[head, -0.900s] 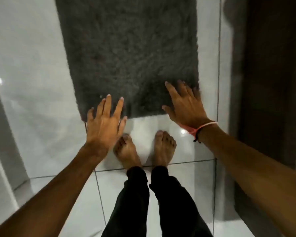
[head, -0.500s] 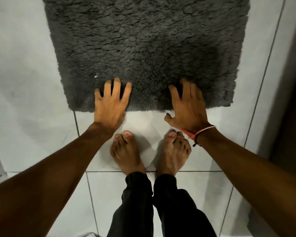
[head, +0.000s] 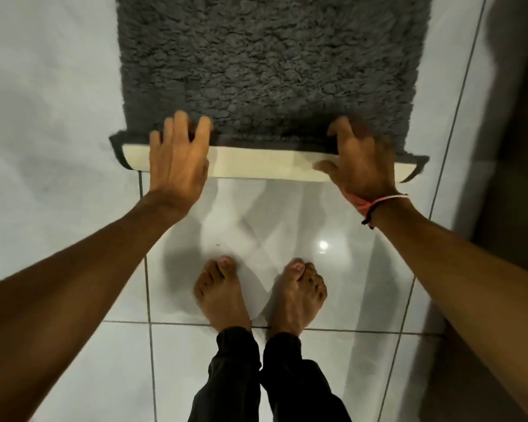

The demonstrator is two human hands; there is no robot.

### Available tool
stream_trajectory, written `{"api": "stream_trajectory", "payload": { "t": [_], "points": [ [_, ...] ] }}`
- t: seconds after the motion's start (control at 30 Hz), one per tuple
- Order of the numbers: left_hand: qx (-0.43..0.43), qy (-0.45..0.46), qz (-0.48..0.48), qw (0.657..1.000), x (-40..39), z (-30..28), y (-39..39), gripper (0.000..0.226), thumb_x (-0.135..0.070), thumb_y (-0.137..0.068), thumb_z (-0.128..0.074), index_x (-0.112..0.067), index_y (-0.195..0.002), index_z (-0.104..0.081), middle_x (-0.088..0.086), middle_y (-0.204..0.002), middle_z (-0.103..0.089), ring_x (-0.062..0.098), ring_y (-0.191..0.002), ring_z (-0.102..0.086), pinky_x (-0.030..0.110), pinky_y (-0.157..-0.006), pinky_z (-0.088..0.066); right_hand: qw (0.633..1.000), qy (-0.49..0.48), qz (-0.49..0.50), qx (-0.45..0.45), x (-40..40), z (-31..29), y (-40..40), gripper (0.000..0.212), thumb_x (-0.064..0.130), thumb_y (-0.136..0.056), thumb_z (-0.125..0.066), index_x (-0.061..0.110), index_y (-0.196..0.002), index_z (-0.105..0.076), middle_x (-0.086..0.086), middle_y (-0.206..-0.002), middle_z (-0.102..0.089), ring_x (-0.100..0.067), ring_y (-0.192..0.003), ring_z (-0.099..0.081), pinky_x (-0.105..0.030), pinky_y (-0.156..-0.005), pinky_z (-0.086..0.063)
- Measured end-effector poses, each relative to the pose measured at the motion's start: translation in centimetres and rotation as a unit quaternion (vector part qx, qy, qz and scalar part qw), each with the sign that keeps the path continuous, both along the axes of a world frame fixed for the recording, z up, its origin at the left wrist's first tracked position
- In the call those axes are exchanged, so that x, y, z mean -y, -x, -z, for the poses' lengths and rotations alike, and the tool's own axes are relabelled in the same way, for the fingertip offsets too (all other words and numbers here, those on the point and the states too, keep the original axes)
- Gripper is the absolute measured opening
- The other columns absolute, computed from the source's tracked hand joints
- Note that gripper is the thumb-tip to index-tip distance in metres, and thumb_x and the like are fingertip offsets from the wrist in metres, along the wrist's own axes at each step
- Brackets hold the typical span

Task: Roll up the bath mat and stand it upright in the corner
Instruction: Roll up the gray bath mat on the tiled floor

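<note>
1. The view looks straight down from a person's head at a glossy white tiled floor [head: 287, 214] with thin dark grout lines.
2. A dark grey shaggy bath mat [head: 269, 65] lies flat on the floor and runs out of view at the top edge.
3. The near edge of the mat is turned over toward the far side, forming a first low fold that shows a cream-white backing [head: 256, 167] as a long strip across the mat's width.
4. Both ends of that fold curl, with grey pile showing at the left and right corners.
5. The left hand [head: 177, 156] rests on the left part of the fold, palm down, fingers spread wide and reaching over the strip onto the grey pile.
6. The right hand [head: 360, 162] sits on the right part of the fold, fingers curled over its top and thumb lying along the white backing; it is blurred, so the tightness of its grip cannot be told.
7. A pink and black string band [head: 375, 205] circles the right wrist.
8. Two bare feet [head: 223, 296] stand side by side on the tiles, nearer than the mat and apart from it, below dark trouser cuffs [head: 238, 348].
9. A dark vertical surface [head: 518, 147] fills the right side of the view, too dim to identify.
</note>
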State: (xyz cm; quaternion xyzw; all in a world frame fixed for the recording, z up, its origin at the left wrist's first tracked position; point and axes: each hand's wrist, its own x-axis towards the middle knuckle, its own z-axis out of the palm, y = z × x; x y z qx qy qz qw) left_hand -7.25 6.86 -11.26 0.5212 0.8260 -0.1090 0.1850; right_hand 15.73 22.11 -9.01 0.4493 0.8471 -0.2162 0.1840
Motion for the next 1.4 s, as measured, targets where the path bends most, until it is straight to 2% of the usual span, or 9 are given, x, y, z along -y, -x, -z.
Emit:
{"api": "stream_trajectory", "payload": {
  "t": [0.13, 0.23, 0.3, 0.4, 0.53, 0.67, 0.97, 1.2, 1.4],
  "points": [
    [-0.055, -0.07, 0.023, 0.996, -0.9, 0.5, 1.1, 0.022, -0.022, -0.096, -0.057, -0.008, -0.113, -0.055, 0.021, -0.113, -0.056, 0.041, -0.105, -0.051, 0.054, -0.089, -0.043, 0.996, -0.081, -0.036, 0.026, -0.7, 0.7, 1.6, 0.034, 0.034, -0.094, -0.062, 0.011, -0.118, -0.063, -0.017, -0.128, -0.061, -0.039, -0.126, -0.048, -0.05, -0.104, -0.039],
    [-0.016, -0.041, 0.071, 0.996, 0.2, 1.1, 1.1, 0.047, -0.05, -0.1, -0.04, -0.007, -0.107, -0.059, 0.017, -0.105, -0.06, 0.035, -0.096, -0.053, 0.047, -0.082, -0.043, 0.998, -0.048, -0.04, 0.02, 1.1, 1.3, 1.3, 0.052, 0.055, -0.095, -0.052, 0.009, -0.114, -0.067, -0.016, -0.122, -0.065, -0.036, -0.119, -0.056, -0.047, -0.1, -0.044],
    [-0.009, -0.017, 0.119, 0.993, 1.1, 1.4, 1.3, 0.06, -0.063, -0.089, -0.053, -0.008, -0.111, -0.053, 0.015, -0.107, -0.055, 0.033, -0.096, -0.05, 0.044, -0.081, -0.042, 0.998, -0.035, -0.048, 0.027, 2.2, 1.4, 0.6, 0.067, 0.067, -0.084, -0.061, 0.01, -0.118, -0.063, -0.014, -0.126, -0.062, -0.036, -0.119, -0.056, -0.047, -0.099, -0.046],
    [-0.01, 0.021, 0.165, 0.986, 0.8, 2.1, 1.9, 0.057, -0.028, -0.077, -0.079, -0.008, -0.12, -0.046, 0.016, -0.114, -0.053, 0.035, -0.1, -0.05, 0.046, -0.083, -0.044, 0.992, -0.051, -0.097, 0.06, 2.3, 2.3, -0.2, 0.064, 0.04, -0.077, -0.081, 0.009, -0.126, -0.054, -0.016, -0.129, -0.059, -0.038, -0.12, -0.055, -0.051, -0.102, -0.045],
    [0.008, 0.026, 0.134, 0.991, 0.1, 2.3, 1.6, 0.063, 0.0, -0.071, -0.077, -0.009, -0.125, -0.045, 0.017, -0.117, -0.053, 0.038, -0.103, -0.05, 0.049, -0.085, -0.045, 0.992, -0.072, -0.083, 0.066, 2.1, 2.8, 0.9, 0.057, 0.002, -0.078, -0.075, 0.004, -0.129, -0.052, -0.022, -0.126, -0.06, -0.044, -0.118, -0.056, -0.053, -0.103, -0.045],
    [0.045, 0.019, 0.083, 0.995, 2.3, 1.6, 0.4, 0.069, 0.005, -0.069, -0.077, -0.012, -0.128, -0.047, 0.016, -0.122, -0.053, 0.037, -0.107, -0.05, 0.048, -0.089, -0.046, 0.995, -0.039, -0.063, 0.063, 4.5, 1.3, 0.3, 0.05, 0.0, -0.08, -0.07, 0.004, -0.128, -0.055, -0.023, -0.123, -0.061, -0.043, -0.114, -0.057, -0.051, -0.101, -0.047],
    [0.19, 0.186, 0.055, 0.962, 8.0, -1.4, -2.1, 0.051, -0.01, -0.082, -0.071, -0.023, -0.128, -0.055, 0.002, -0.131, -0.059, 0.026, -0.118, -0.056, 0.042, -0.099, -0.047, 0.977, 0.126, -0.092, 0.149, 10.1, -2.1, -2.7, 0.039, 0.011, -0.094, -0.059, 0.015, -0.133, -0.055, -0.013, -0.13, -0.062, -0.034, -0.118, -0.06, -0.042, -0.1, -0.051],
    [0.01, 0.024, 0.049, 0.998, 6.9, -3.1, -1.3, 0.067, -0.002, -0.083, -0.061, -0.013, -0.147, -0.042, 0.02, -0.14, -0.047, 0.038, -0.124, -0.046, 0.052, -0.105, -0.037, 0.994, -0.039, 0.054, 0.09, 3.6, -3.4, 1.0, 0.02, 0.024, -0.098, -0.054, 0.015, -0.107, -0.07, -0.017, -0.1, -0.073, -0.041, -0.096, -0.068, -0.045, -0.093, -0.05],
    [-0.029, 0.105, 0.125, 0.986, 4.4, -1.6, -0.5, 0.094, -0.044, -0.078, -0.074, -0.013, -0.151, -0.022, 0.017, -0.137, -0.04, 0.034, -0.12, -0.042, 0.053, -0.104, -0.041, 0.987, 0.044, -0.094, 0.12, 3.6, -2.1, 1.7, 0.057, 0.055, -0.086, -0.068, 0.009, -0.119, -0.063, -0.015, -0.124, -0.065, -0.034, -0.118, -0.06, -0.048, -0.108, -0.043]
  ]
}}
